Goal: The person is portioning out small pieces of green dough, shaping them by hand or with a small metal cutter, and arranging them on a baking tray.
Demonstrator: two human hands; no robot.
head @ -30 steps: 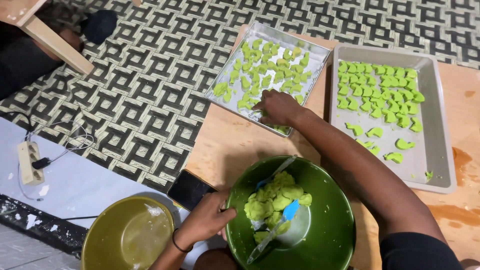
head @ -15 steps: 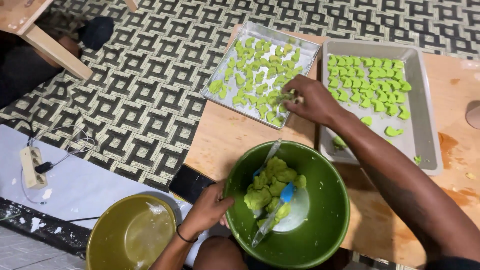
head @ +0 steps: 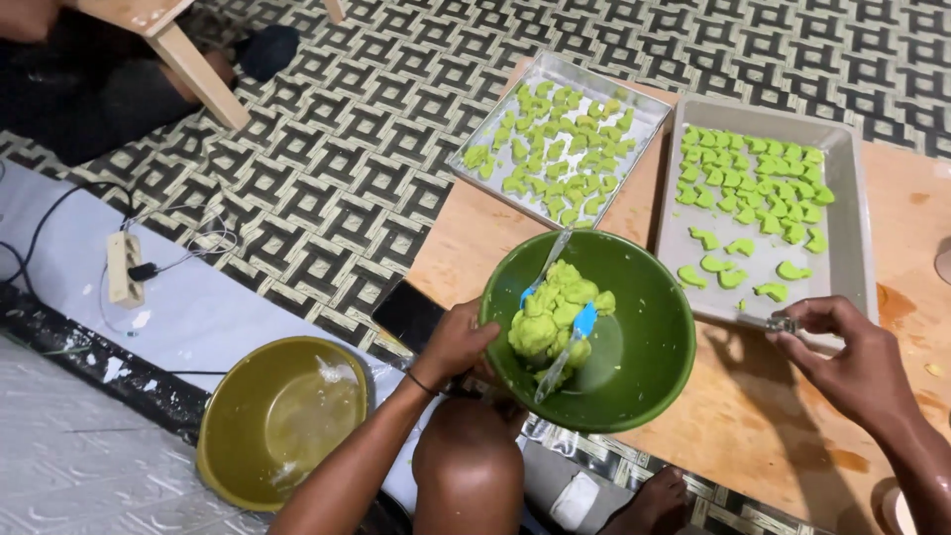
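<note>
My left hand (head: 456,342) grips the near-left rim of a green bowl (head: 644,357), which holds a lump of green dough (head: 550,317) and two blue-handled utensils (head: 582,325). My right hand (head: 842,362) is at the front edge of the right metal tray (head: 842,272), pinching a small metal piece (head: 783,322). That tray carries several green shaped dough pieces (head: 758,183), mostly at its far end. The left metal tray (head: 606,85), further away, is covered with more green pieces (head: 555,149).
Trays and bowl rest on a low wooden table (head: 475,238) over a patterned floor. An olive-yellow bowl (head: 282,421) sits at lower left, beside a black phone (head: 411,315). A power strip (head: 124,267) with cables lies left. My knee (head: 466,466) is below the bowl.
My right hand has moved from the left tray across to the front edge of the right tray. My left hand keeps hold of the green bowl's rim.
</note>
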